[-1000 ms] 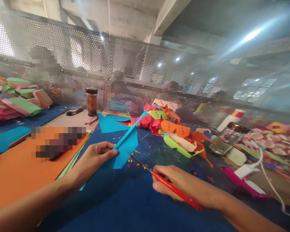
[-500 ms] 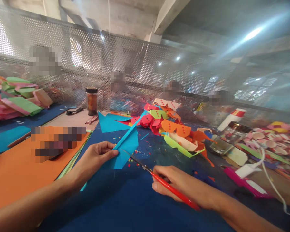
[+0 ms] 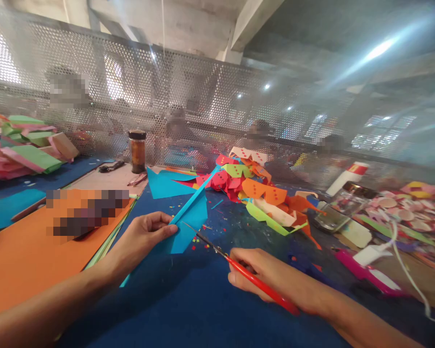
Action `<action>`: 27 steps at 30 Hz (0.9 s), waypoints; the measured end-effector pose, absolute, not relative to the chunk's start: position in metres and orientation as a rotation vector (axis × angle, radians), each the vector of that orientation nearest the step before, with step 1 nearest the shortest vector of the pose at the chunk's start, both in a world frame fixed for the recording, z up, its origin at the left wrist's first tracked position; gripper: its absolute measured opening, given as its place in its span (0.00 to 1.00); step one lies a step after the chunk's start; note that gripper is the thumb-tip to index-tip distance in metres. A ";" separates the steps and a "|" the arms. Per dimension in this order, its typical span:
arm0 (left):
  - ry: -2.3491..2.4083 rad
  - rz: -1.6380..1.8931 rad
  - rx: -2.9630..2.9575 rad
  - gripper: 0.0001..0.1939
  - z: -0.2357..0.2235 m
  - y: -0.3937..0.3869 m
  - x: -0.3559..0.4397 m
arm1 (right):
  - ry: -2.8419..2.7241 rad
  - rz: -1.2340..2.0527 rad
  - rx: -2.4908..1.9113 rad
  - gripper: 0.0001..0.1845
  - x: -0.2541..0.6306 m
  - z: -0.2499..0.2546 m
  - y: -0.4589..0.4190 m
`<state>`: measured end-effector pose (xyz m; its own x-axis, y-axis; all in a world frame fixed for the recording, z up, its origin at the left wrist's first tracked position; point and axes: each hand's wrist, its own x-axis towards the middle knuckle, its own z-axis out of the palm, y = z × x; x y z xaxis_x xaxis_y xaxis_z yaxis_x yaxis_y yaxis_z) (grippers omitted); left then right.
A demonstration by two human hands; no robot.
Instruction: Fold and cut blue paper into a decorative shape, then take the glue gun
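My left hand [image 3: 154,231] pinches a folded sheet of bright blue paper [image 3: 194,211] along its crease, thumb on top. The paper is held slanting up and away above the dark blue table. In my right hand [image 3: 252,270] is a pair of scissors [image 3: 257,282] with red handles, my fingers wrapped round them. Their dark blades point left and up, and the tips lie at the paper's lower part, just right of my left thumb. Whether the blades are parted I cannot tell. Tiny paper squares [image 3: 195,245] lie scattered below the paper.
Behind the paper lie cut shapes [image 3: 264,189] in several colours and another blue piece [image 3: 166,183]. Orange sheets [image 3: 29,270] are stacked at left, near a lidded jar [image 3: 137,152]. A glass jar [image 3: 342,208], a magenta device [image 3: 369,273] and a white cable [image 3: 408,278] are at right. A perforated metal screen [image 3: 188,87] stands behind.
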<state>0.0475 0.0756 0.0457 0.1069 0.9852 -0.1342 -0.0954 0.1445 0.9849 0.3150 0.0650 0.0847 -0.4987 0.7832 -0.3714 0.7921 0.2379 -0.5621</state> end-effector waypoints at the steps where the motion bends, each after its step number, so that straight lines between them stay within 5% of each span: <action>1: 1.129 1.077 1.082 0.20 0.046 0.076 0.047 | 2.464 -1.132 1.566 0.18 0.315 0.085 0.065; 27: 1.056 1.091 1.059 0.20 0.034 0.087 0.040 | 2.447 -1.235 1.592 0.13 0.305 0.080 0.066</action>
